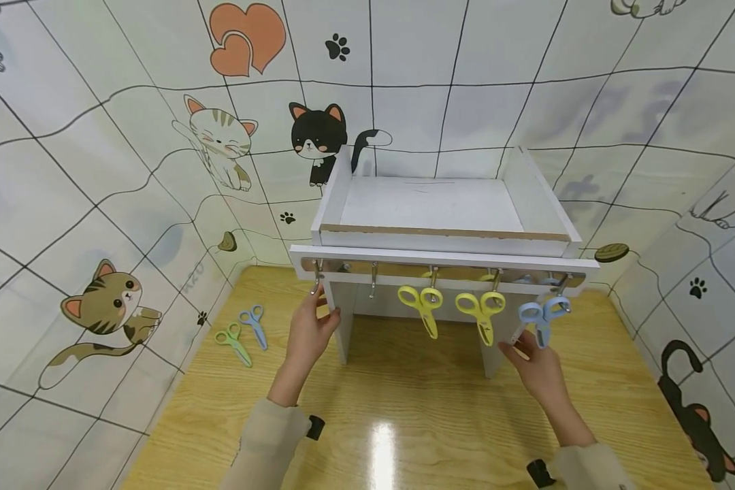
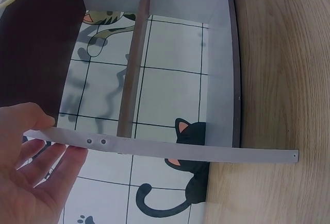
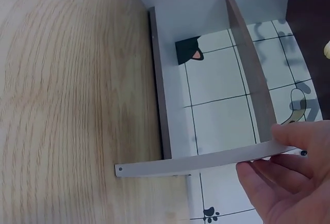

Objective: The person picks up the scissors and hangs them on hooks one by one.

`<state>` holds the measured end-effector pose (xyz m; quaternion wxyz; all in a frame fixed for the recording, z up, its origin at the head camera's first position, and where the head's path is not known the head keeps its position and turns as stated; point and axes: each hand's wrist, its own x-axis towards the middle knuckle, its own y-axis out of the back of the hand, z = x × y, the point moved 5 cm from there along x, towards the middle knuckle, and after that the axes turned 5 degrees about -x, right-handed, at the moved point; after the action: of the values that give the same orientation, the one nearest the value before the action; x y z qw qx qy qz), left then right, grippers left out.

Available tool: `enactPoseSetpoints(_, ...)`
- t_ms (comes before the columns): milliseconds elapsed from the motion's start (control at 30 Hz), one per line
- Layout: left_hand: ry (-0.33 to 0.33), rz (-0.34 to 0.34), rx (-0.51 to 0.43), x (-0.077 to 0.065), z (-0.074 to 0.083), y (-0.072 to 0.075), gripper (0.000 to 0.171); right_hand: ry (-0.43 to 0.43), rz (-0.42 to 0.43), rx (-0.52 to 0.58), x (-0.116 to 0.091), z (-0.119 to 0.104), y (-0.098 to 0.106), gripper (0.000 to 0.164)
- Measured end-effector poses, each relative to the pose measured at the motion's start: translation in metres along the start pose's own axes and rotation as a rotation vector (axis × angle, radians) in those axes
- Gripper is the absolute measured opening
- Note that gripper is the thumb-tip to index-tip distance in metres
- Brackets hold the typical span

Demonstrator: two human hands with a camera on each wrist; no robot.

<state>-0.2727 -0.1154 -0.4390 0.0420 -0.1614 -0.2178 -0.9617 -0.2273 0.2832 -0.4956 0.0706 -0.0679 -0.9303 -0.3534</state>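
Note:
A white shelf rack (image 1: 431,204) stands on the wooden table, with a shallow open tray on top and a front rail of metal hooks. My left hand (image 1: 306,333) pinches the front edge of its left side panel (image 2: 154,148) between thumb and fingers. On the other side, my right hand (image 1: 535,364) holds the right side panel (image 3: 206,160) by its edge the same way. Two yellow scissors, one near the middle (image 1: 427,320) and one further right (image 1: 484,323), hang from the hooks. Blue scissors (image 1: 543,331) hang at the right end, just above my right hand.
Green scissors (image 1: 241,352) and another pair of blue scissors (image 1: 259,333) lie on the wooden table (image 1: 416,408) left of the rack. Behind and at both sides rises a white gridded wall covering (image 1: 441,61) with cartoon cats. The two leftmost hooks (image 1: 373,279) carry nothing.

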Motion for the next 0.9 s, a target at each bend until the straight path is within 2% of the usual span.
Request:
enactPoseSetpoints(200, 0.046, -0.052, -0.079, 0.001, -0.007, 0.002, 0.054, 0.033, 0.044, -0.079, -0.001, -0.002, 0.0, 0.033)
enactPoseSetpoints(367, 0.104, -0.119, -0.123, 0.001, -0.025, 0.008, 0.056, 0.051, 0.054, -0.08, -0.002, -0.005, 0.002, 0.03)
enactPoseSetpoints(500, 0.109, -0.137, -0.102, 0.003, -0.04, 0.019, 0.056, 0.055, 0.063, -0.096, -0.002, -0.004, 0.002, 0.027)
enactPoseSetpoints(700, 0.174, -0.107, -0.038, 0.006, -0.066, 0.047, 0.052, 0.069, 0.062, -0.105, -0.001, -0.001, 0.001, 0.027)
enactPoseSetpoints(900, 0.285, -0.036, 0.068, 0.001, -0.093, 0.088, 0.05, 0.084, 0.069, -0.101, -0.001, -0.002, 0.001, 0.024)
